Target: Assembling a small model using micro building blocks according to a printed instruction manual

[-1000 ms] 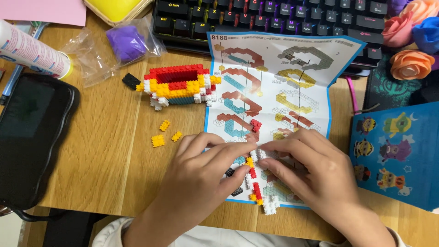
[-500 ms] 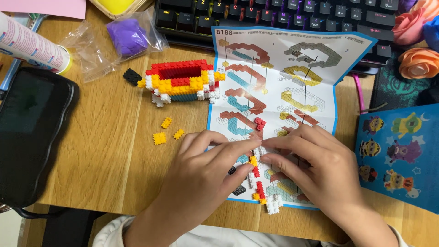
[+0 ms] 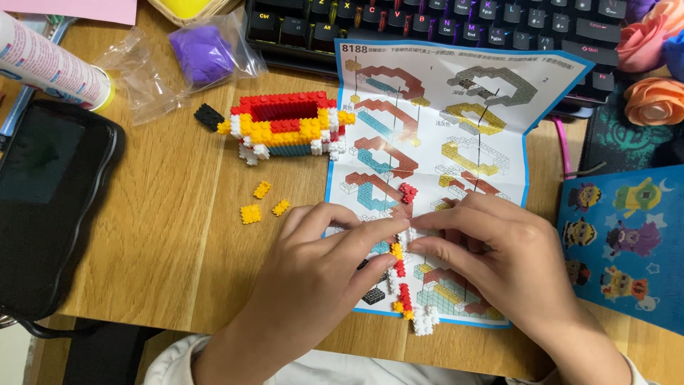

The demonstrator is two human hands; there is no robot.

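From the head view, my left hand (image 3: 320, 260) and my right hand (image 3: 499, 260) meet over the lower part of the instruction sheet (image 3: 456, 142), which lies flat on the wooden desk (image 3: 164, 214). Between them is a narrow brick strip (image 3: 403, 281) of white, red and yellow pieces, running from my fingertips down toward the sheet's bottom edge. My left hand is curled, with thumb and forefinger pinched on the strip's upper part; my right hand is likewise closed in, its fingertips pressing the same top end from the other side. A small black brick (image 3: 373, 294) sits on the sheet just beside my left thumb.

Up and to the left stands the larger brick build (image 3: 288, 128) in red, yellow and white, touching the sheet's left edge. Three loose yellow bricks (image 3: 261, 202) lie on the desk between it and my left hand. A black case (image 3: 50, 207) rests at the far left, a keyboard (image 3: 427, 25) along the top, and a clear bag with a purple lump (image 3: 206, 53) near the top left.
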